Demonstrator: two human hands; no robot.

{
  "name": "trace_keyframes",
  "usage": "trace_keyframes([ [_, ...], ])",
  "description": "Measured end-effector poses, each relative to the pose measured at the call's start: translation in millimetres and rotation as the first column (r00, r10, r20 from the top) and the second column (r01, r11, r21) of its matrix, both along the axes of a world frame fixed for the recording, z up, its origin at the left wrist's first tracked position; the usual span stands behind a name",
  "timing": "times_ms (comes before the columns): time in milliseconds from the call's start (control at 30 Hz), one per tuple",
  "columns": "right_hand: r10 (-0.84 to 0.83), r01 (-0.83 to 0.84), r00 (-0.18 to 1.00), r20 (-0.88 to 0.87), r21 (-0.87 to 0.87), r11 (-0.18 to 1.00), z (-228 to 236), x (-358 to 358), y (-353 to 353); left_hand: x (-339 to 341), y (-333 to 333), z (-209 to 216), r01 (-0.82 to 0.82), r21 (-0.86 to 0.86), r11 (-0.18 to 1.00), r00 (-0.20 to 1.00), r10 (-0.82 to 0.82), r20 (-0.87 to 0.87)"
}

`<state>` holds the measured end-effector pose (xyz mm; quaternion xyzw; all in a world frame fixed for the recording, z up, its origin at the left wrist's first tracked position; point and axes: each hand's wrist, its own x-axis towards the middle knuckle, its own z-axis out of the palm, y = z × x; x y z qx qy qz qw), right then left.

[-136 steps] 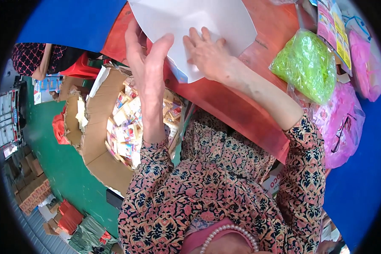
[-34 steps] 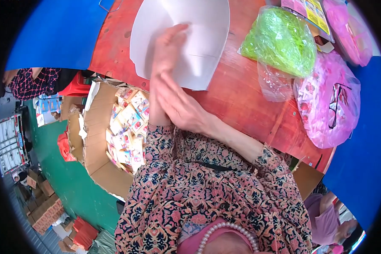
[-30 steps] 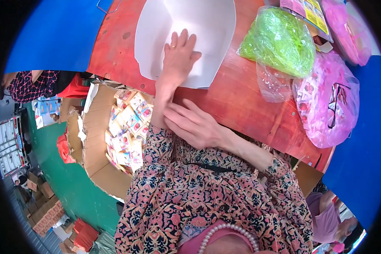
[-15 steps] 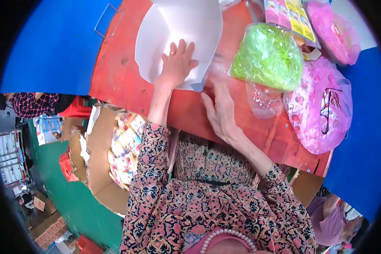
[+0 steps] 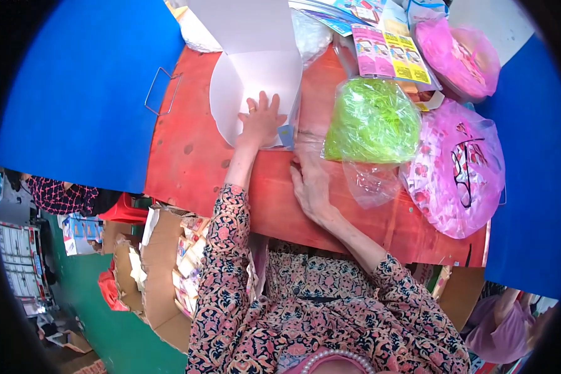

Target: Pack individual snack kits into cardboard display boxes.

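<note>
On the red table stands an open white cardboard box [image 5: 225, 93] with its lid flap raised at the far side. My left hand [image 5: 262, 123] reaches into it, fingers spread flat against the bottom, a ring on one finger. A small blue patch [image 5: 285, 134] shows at the box's near right corner. My right hand [image 5: 313, 187] rests just to the right of that corner, holding nothing that I can see, its thumb apart from the stretched fingers. Whether its fingertips touch the box I cannot tell. Right of this hand lies a clear bag of bright green shredded filler [image 5: 374, 121].
A pink plastic bag [image 5: 436, 202] with eyeglasses [image 5: 462, 165] on top lies at the right. Behind it are printed sheets [image 5: 389, 53] and another pink bag [image 5: 458, 59]. A large carton [image 5: 162, 268] holding small packs stands on the floor at left. Blue panels flank the red table [image 5: 181, 177].
The view has tilted, so the table and box appear lower and more of the raised lid shows. My left hand is still spread in the box; my right hand stays beside its corner.
</note>
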<state>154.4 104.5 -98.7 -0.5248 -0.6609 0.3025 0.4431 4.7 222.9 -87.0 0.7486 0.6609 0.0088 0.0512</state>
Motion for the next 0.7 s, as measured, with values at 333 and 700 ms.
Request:
trace_keyframes([
  [333,0.020,-0.027,0.993,0.117,0.061,0.998,1,3,-7,12,9,-3,0.104,0.062,0.993,0.989,-0.096,-0.112],
  [700,0.037,-0.032,0.996,-0.081,0.064,0.997,-12,11,7,9,10,-17,0.126,0.220,0.967,0.992,-0.123,-0.024],
])
